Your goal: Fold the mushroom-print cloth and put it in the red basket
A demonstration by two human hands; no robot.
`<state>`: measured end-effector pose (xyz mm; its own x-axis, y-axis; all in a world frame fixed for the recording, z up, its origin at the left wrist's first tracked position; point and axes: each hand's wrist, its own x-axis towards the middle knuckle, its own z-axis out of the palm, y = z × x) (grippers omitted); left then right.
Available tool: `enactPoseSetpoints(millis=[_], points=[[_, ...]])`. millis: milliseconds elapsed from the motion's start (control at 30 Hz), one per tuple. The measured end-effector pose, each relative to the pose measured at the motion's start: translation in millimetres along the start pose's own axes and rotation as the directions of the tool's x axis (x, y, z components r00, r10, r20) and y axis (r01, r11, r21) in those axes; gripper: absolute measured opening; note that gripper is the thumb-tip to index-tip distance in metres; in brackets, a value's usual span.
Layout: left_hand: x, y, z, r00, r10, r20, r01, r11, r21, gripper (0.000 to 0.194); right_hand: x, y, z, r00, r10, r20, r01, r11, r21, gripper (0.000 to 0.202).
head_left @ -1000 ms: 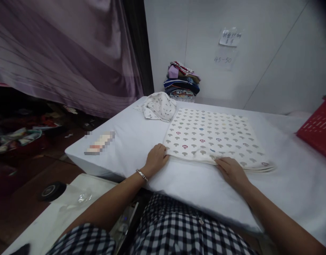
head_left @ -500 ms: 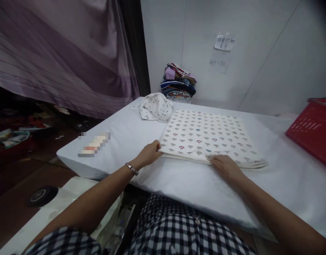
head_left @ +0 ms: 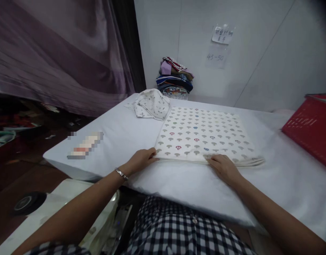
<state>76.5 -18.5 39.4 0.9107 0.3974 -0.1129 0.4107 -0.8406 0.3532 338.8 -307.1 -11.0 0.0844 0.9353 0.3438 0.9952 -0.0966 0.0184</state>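
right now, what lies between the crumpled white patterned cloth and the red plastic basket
In the head view, the folded off-white mushroom-print cloth lies between them, then a stretch of white-covered table before the basket.

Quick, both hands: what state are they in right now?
Left hand: closed, pinching the folded mushroom-print cloth at its near left corner.
Right hand: touching the cloth's near edge; whether it grips cannot be told.

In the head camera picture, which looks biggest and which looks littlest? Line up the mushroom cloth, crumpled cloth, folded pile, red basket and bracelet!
1. mushroom cloth
2. red basket, counting only the part in view
3. folded pile and crumpled cloth, too alike to rank
4. bracelet
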Motion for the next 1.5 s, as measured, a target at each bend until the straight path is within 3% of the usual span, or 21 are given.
enactPoseSetpoints(millis=[233,300,367,467,567,633,733,833,1033,1133,1200,1233,1267,1300,1333,1367,1400,1433,1467,1500], points=[[-7,-6,0.2,0.998,0.03,0.046,-0.034,0.996,0.077,0.026,1,-5,2,1.0,0.03,-0.002,-0.03,0.999,0.012,0.025],[-3,-3,-6.7,0.998,0.008,0.057,-0.014,0.995,0.103,0.028,4,-8,1,0.997,0.069,0.019,-0.07,0.998,0.011,0.023],[6,9,-12.4,1.0,0.019,-0.007,-0.018,0.988,0.153,0.033,6,-10,0,0.995,0.097,0.029,-0.097,0.995,0.009,0.023],[26,46,-7.8,0.957,0.233,-0.173,-0.202,0.963,0.181,0.036,9,-12,-1,0.994,0.109,0.021,-0.11,0.994,0.005,0.024],[48,98,15.4,0.842,0.52,-0.143,-0.493,0.85,0.185,0.031,9,-13,-1,0.992,0.127,-0.01,-0.127,0.992,0.027,0.021],[61,128,34.8,0.806,0.588,-0.075,-0.562,0.798,0.219,0.027,8,-12,-1,0.989,0.147,-0.027,-0.145,0.988,0.049,0.02],[77,153,58.5,0.821,0.57,-0.005,-0.543,0.785,0.298,0.02,6,-10,1,0.985,0.168,-0.048,-0.165,0.984,0.068,0.018],[89,158,72.2,0.824,0.567,-0.014,-0.526,0.773,0.354,0.016,5,-9,3,0.981,0.185,-0.064,-0.181,0.981,0.073,0.016],[102,156,87.4,0.771,0.637,-0.012,-0.571,0.7,0.43,0.023,8,-9,4,0.971,0.238,-0.033,-0.232,0.965,0.123,0.013],[106,154,92.5,0.766,0.643,-0.032,-0.57,0.7,0.429,0.02,-1,-1,-9,0.982,0.178,-0.056,-0.167,0.971,0.17,0.012],[107,152,94.9,0.762,0.645,-0.059,-0.571,0.712,0.41,0.019,-18,12,-23,0.961,0.231,-0.151,-0.193,0.953,0.233,0.014],[107,152,96.0,0.761,0.645,-0.07,-0.572,0.717,0.399,0.019,-29,20,-31,0.922,0.33,-0.204,-0.265,0.92,0.289,0.015],[107,151,96.9,0.759,0.647,-0.077,-0.575,0.72,0.388,0.02,-40,30,-39,0.842,0.487,-0.234,-0.385,0.845,0.372,0.014],[107,150,97.7,0.756,0.65,-0.083,-0.58,0.722,0.377,0.02,-52,41,-46,0.707,0.674,-0.217,-0.525,0.704,0.478,0.013],[107,150,98.3,0.752,0.653,-0.087,-0.585,0.723,0.367,0.021,-63,51,-51,0.521,0.841,-0.147,-0.642,0.499,0.582,0.012],[107,149,98.6,0.749,0.656,-0.09,-0.591,0.724,0.356,0.022,-72,62,-56,0.328,0.944,-0.04,-0.708,0.273,0.651,0.011],[106,150,98.7,0.748,0.658,-0.091,-0.596,0.725,0.345,0.022,-80,71,-59,0.189,0.98,0.056,-0.728,0.101,0.678,0.013],[106,150,98.4,0.748,0.658,-0.09,-0.599,0.727,0.337,0.023,-85,80,-62,0.091,0.986,0.141,-0.728,-0.031,0.685,0.014],[106,150,97.8,0.748,0.658,-0.086,-0.601,0.728,0.331,0.024,-87,87,-63,0.044,0.977,0.207,-0.723,-0.111,0.682,0.015],[105,151,97.0,0.75,0.657,-0.08,-0.603,0.728,0.326,0.024,-88,92,-65,0.031,0.964,0.262,-0.716,-0.162,0.679,0.017]])
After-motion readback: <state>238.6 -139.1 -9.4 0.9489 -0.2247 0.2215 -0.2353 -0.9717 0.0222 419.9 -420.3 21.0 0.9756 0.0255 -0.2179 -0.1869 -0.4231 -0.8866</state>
